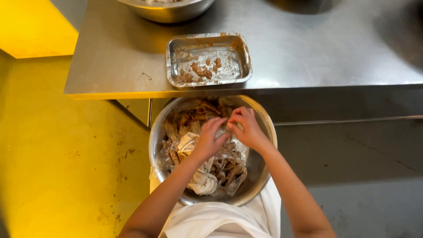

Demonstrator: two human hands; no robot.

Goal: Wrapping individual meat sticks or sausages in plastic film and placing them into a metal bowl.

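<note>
A large steel bowl (pixel 264 172) rests on my lap, below the table edge. It holds clear plastic bags (pixel 229 169) of brown food pieces and a crumpled white cloth (pixel 200 180). My left hand (pixel 210 137) and my right hand (pixel 246 128) meet over the bowl's middle. Their fingertips pinch together at one small spot on a plastic bag. What lies between the fingertips is too small to tell.
A steel table (pixel 308 48) stands in front of me. On it sits a rectangular metal tray (pixel 172 61) with a few brown scraps, and the rim of another steel bowl (pixel 167 11) shows at the top. Yellow floor (pixel 57 154) lies to the left.
</note>
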